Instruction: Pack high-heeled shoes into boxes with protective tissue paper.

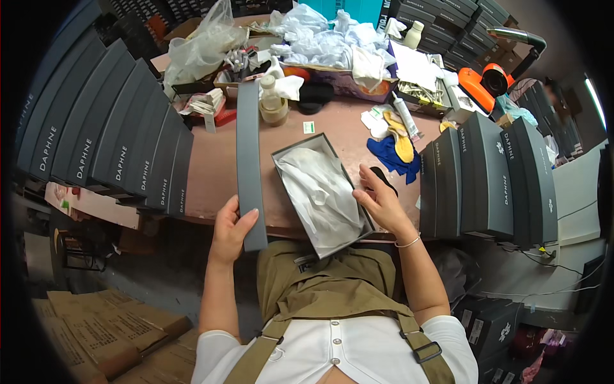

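An uncovered dark grey shoebox [346,168] lies at a slant on the pinkish table in front of me, its near end over the table's edge. White tissue paper [316,195] covers whatever is inside. To its left, my left hand [234,229] is closed on the near end of a grey shoebox lid [251,160], which is turned up on its side. My right hand [382,201] is at the box's right side, fingers apart and nothing in them; its thumb is at the rim, and I cannot tell whether it touches.
Grey shoeboxes stand in rows at left [131,137] and right [484,173]. Behind are a pump bottle [273,105], a carton of crumpled white paper [320,38] and an orange lamp-like device [483,86]. Blue and yellow cloths [400,153] lie right of the box.
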`<action>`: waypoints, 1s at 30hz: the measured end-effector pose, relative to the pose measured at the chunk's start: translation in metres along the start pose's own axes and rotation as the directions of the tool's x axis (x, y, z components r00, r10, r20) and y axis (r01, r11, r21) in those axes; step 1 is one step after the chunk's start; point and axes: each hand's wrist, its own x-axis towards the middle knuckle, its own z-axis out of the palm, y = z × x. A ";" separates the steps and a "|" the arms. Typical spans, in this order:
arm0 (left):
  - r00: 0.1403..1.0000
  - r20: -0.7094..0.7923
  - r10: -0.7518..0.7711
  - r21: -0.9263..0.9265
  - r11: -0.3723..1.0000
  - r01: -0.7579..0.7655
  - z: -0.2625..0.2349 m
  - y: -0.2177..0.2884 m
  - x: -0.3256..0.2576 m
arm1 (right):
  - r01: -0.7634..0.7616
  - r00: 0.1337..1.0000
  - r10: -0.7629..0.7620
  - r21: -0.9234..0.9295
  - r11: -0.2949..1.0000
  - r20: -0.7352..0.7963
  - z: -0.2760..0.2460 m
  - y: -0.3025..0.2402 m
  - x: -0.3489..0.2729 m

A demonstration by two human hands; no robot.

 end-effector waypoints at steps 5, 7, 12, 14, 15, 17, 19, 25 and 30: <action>0.997 0.057 -0.045 -0.240 0.969 0.057 0.062 -0.076 -0.024 | -0.247 0.969 0.241 0.294 0.923 0.057 -0.014 0.010 0.002; 0.971 -0.012 0.238 0.502 0.842 -0.200 0.055 -0.105 -0.008 | -0.357 0.934 0.356 0.013 0.934 0.036 -0.022 0.044 0.006; 0.970 -0.236 -0.053 0.133 0.987 0.086 0.027 -0.141 0.030 | -0.173 0.971 0.218 -0.354 0.919 0.093 0.022 0.047 0.028; 0.953 -0.304 -0.003 0.041 0.999 0.017 0.027 -0.140 0.017 | -0.148 0.971 0.209 -0.395 0.907 0.117 0.033 0.038 0.026; 0.973 -0.230 0.014 0.134 0.991 0.018 0.014 -0.161 0.018 | -0.203 0.971 0.234 -0.351 0.914 0.048 0.040 0.049 0.022; 0.974 -0.154 -0.167 0.113 0.976 0.186 0.010 -0.163 0.020 | -0.282 0.959 0.280 -0.204 0.937 -0.039 0.044 0.070 0.012; 0.947 -0.070 -0.313 0.080 0.945 0.318 0.003 -0.165 0.030 | -0.378 0.918 0.375 -0.008 0.926 0.127 0.032 0.074 0.012; 0.980 0.100 -0.174 -0.299 0.934 0.197 0.045 -0.126 0.013 | 0.064 0.998 -0.061 0.137 0.988 -0.030 0.035 0.031 -0.044; 0.976 0.167 0.138 -0.363 0.929 -0.070 0.153 -0.009 0.013 | 0.415 0.901 -0.255 0.522 0.745 -0.351 -0.049 -0.033 -0.115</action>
